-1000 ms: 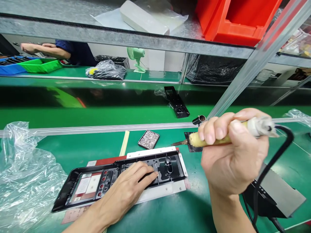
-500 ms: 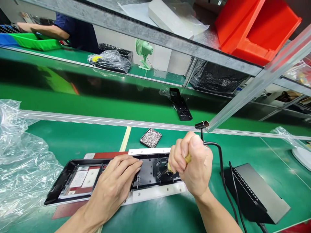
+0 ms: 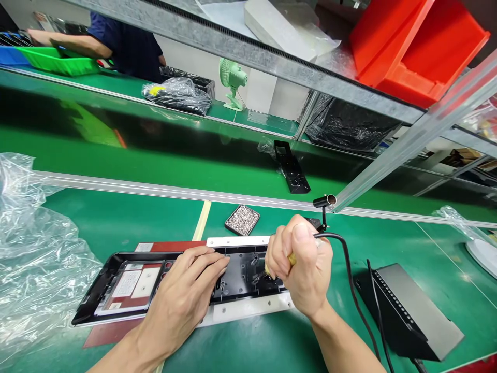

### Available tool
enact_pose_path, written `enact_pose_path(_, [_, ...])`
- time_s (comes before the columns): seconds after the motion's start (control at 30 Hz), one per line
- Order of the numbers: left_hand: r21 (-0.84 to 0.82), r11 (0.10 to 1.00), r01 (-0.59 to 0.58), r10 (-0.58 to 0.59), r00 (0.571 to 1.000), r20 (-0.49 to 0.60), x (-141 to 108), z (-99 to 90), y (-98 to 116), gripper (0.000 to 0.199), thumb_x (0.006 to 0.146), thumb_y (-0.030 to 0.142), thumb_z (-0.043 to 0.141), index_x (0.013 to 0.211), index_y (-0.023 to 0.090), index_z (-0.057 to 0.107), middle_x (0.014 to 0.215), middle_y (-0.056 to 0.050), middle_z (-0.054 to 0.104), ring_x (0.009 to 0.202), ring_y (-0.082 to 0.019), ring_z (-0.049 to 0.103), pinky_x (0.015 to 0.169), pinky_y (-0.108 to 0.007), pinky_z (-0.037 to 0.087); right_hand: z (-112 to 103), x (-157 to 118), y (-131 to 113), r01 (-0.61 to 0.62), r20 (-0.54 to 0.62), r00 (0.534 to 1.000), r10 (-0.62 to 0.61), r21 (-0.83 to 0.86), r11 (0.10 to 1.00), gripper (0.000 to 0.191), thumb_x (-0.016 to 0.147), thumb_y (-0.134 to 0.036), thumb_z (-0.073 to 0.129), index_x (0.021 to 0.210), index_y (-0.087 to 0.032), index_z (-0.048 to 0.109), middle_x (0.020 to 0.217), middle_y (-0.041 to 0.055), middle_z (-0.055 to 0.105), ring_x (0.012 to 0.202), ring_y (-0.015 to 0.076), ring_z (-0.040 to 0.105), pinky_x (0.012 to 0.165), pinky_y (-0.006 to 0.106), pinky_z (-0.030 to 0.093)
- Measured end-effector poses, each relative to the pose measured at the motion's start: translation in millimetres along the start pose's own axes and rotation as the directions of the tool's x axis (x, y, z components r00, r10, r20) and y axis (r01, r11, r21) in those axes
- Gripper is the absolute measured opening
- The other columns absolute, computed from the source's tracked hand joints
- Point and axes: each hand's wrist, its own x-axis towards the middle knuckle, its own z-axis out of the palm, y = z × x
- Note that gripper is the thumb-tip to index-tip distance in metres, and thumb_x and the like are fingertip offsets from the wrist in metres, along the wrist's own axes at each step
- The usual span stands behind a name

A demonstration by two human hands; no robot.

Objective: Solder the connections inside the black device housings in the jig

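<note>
A long black plastic housing (image 3: 236,274) lies open side up on a white and dark red fixture (image 3: 248,310). My left hand (image 3: 186,290) rests across its middle, fingers stretched out and pressing on it. My right hand (image 3: 301,264) is wrapped round a yellow-handled tool (image 3: 291,259), whose tip points down into the right part of the housing; the tip is hard to make out. A black cable (image 3: 347,259) runs from behind my right hand. Behind the housing sits a small black tray (image 3: 243,220) full of tiny metal parts.
Clear plastic wrap (image 3: 42,264) covers the left. A black and grey box (image 3: 407,311) with cables stands at right, a metal post (image 3: 388,150) behind it. A black panel (image 3: 291,166) lies beyond the rail. Overhead is a shelf with a red bin (image 3: 415,52); a person works far left.
My right hand has shifted slightly left with the tool, showing more of the black stand behind it. My left hand stays on the housing. The view has moved a little.
</note>
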Motion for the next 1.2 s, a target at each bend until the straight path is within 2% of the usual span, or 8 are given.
enact_pose_path(0.23, [-0.001, 1.0, 0.008, -0.008, 1.0, 0.004, -2, 0.6, 0, 0.033, 0.096, 0.003, 0.057, 0.126, 0.016, 0.061, 0.115, -0.008, 0.07, 0.113, -0.023, 0.056, 0.103, -0.044, 0.051, 1, -3, 3, -0.016, 0.002, 1.0, 0.016, -0.002, 1.0, 0.04, 0.098, -0.044, 0.058, 0.068, -0.023, 0.043, 0.049, -0.0085, 0.038, 0.04, 0.0064, 0.032, 0.037, 0.021, 0.031])
enact_pose_path(0.47, [-0.023, 1.0, 0.022, -0.021, 1.0, 0.014, 0, -0.2, 2, 0.032, 0.096, 0.004, 0.055, 0.125, 0.017, 0.062, 0.114, -0.007, 0.07, 0.113, -0.024, 0.055, 0.103, -0.043, 0.048, 1, -10, 9, 0.022, 0.019, 1.0, -0.022, -0.008, 1.0, 0.039, 0.1, -0.04, 0.055, 0.068, -0.022, 0.044, 0.051, -0.0076, 0.037, 0.043, 0.0064, 0.03, 0.039, 0.02, 0.028])
enact_pose_path(0.57, [-0.084, 0.993, 0.085, -0.079, 0.994, 0.072, 12, -5.3, 2, 0.026, 0.101, 0.012, 0.053, 0.123, 0.02, 0.064, 0.109, -0.006, 0.071, 0.104, -0.021, 0.058, 0.096, -0.04, 0.05, 0, -13, 9, 0.035, 0.012, 0.999, -0.035, -0.012, 0.999, 0.038, 0.1, -0.04, 0.054, 0.068, -0.022, 0.044, 0.051, -0.0076, 0.036, 0.043, 0.0069, 0.03, 0.039, 0.02, 0.028])
enact_pose_path(0.67, [-0.083, 0.985, 0.151, -0.139, 0.98, 0.14, 36, -6.4, -6, 0.024, 0.104, 0.02, 0.047, 0.115, 0.021, 0.068, 0.1, -0.006, 0.071, 0.095, -0.021, 0.06, 0.087, -0.037, 0.051, -1, -13, 8, 0.051, -0.006, 0.999, -0.051, -0.016, 0.999, 0.038, 0.1, -0.039, 0.053, 0.067, -0.022, 0.044, 0.05, -0.0077, 0.036, 0.042, 0.0071, 0.029, 0.038, 0.019, 0.028])
enact_pose_path(0.77, [-0.037, 0.986, 0.16, -0.147, 0.962, 0.228, 69, 3.0, -29, 0.027, 0.103, 0.021, 0.046, 0.106, 0.02, 0.073, 0.094, -0.007, 0.072, 0.093, -0.022, 0.062, 0.087, -0.037, 0.051, -2, -12, 8, 0.075, 0.004, 0.997, -0.075, -0.027, 0.997, 0.039, 0.1, -0.039, 0.052, 0.066, -0.022, 0.044, 0.049, -0.0077, 0.034, 0.041, 0.0074, 0.029, 0.038, 0.019, 0.028])
enact_pose_path(0.9, [-0.037, 0.984, 0.177, -0.159, 0.945, 0.287, 105, 28.6, -64, 0.024, 0.097, 0.02, 0.053, 0.091, 0.018, 0.075, 0.083, -0.007, 0.072, 0.089, -0.023, 0.064, 0.083, -0.034, 0.05, -6, -13, 12, 0.078, 0.013, 0.997, -0.077, -0.047, 0.996, 0.038, 0.1, -0.041, 0.049, 0.067, -0.022, 0.045, 0.05, -0.007, 0.034, 0.042, 0.0086, 0.031, 0.038, 0.02, 0.03])
enact_pose_path(1.03, [-0.067, 0.984, 0.163, -0.131, 0.932, 0.339, 119, 50.0, -81, 0.019, 0.092, 0.018, 0.059, 0.081, 0.019, 0.075, 0.079, -0.006, 0.072, 0.086, -0.023, 0.065, 0.08, -0.032, 0.049, -12, -15, 16, 0.061, 0.025, 0.998, -0.06, -0.04, 0.997, 0.036, 0.101, -0.041, 0.047, 0.07, -0.023, 0.047, 0.051, -0.0068, 0.035, 0.043, 0.009, 0.031, 0.04, 0.021, 0.03])
enact_pose_path(1.2, [-0.084, 0.986, 0.14, -0.1, 0.924, 0.368, 124, 60.0, -83, 0.021, 0.089, 0.015, 0.058, 0.073, 0.018, 0.072, 0.077, -0.007, 0.071, 0.088, -0.024, 0.064, 0.082, -0.033, 0.048, -14, -14, 16, 0.059, 0.034, 0.998, -0.057, -0.042, 0.997, 0.036, 0.101, -0.042, 0.047, 0.07, -0.023, 0.048, 0.051, -0.0068, 0.035, 0.042, 0.009, 0.031, 0.039, 0.021, 0.03])
